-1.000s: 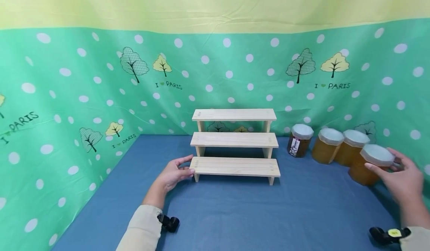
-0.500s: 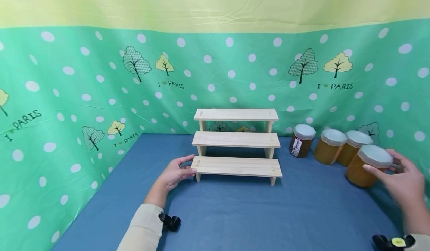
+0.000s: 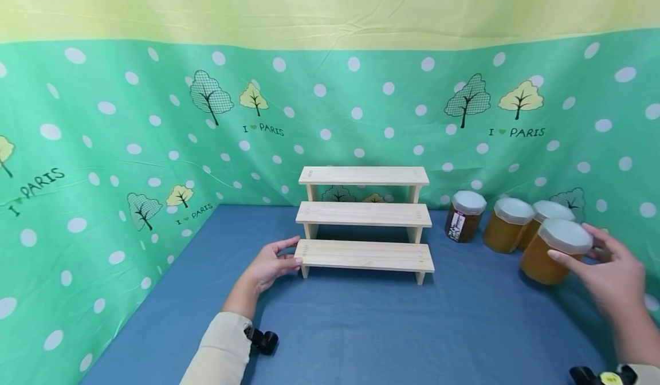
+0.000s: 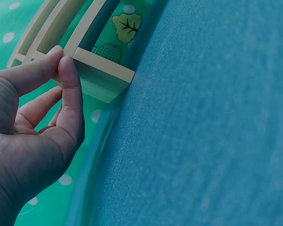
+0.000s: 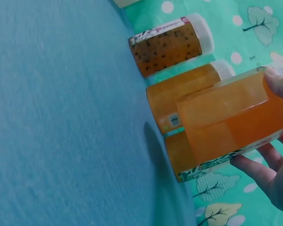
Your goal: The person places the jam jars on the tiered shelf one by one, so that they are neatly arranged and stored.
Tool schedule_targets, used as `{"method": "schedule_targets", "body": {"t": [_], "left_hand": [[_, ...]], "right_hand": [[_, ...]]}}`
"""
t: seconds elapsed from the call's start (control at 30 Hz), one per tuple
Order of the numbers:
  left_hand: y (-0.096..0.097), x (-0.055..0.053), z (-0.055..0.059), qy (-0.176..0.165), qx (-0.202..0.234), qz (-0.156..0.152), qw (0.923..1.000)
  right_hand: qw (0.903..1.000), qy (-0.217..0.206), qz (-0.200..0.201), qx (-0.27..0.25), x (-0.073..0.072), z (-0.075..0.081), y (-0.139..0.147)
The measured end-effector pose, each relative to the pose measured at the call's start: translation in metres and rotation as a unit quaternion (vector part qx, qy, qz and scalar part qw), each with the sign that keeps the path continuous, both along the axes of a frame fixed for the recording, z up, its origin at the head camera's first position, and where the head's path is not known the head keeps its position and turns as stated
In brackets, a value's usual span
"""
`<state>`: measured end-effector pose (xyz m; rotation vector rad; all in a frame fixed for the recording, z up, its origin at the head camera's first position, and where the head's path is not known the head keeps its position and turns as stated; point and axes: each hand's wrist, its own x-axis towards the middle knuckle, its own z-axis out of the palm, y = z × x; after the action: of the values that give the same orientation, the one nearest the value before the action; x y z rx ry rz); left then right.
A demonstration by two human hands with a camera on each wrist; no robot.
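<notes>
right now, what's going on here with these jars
A person's left hand pinches the left end of the lowest tier of a pale wooden three-tier stand. Their right hand holds a tilted, white-lidded amber jar above the blue cloth. Right of the stand, a dark brown jar and two amber jars stand upright.

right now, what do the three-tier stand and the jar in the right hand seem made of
Three-tier stand: apparently bare wood, pale and matte, with grain lines visible. Jar in the right hand: smooth, glossy glass or clear plastic, since amber shows through and an edge catches light; I can't tell which.
</notes>
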<state>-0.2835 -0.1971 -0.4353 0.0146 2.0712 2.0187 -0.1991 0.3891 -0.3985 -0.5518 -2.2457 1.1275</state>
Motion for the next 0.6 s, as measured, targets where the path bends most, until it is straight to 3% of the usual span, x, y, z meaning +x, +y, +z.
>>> {"method": "schedule_targets", "body": {"t": [0.23,0.6], "left_hand": [[0.001,0.001,0.001,0.001,-0.004,0.002,1.0],[0.0,-0.001,-0.002,-0.001,-0.002,0.0,1.0]], "right_hand": [[0.9999,0.008,0.009,0.01,0.001,0.007,-0.008],[0.9961,0.055,0.067,0.016,0.005,0.012,-0.016]]}}
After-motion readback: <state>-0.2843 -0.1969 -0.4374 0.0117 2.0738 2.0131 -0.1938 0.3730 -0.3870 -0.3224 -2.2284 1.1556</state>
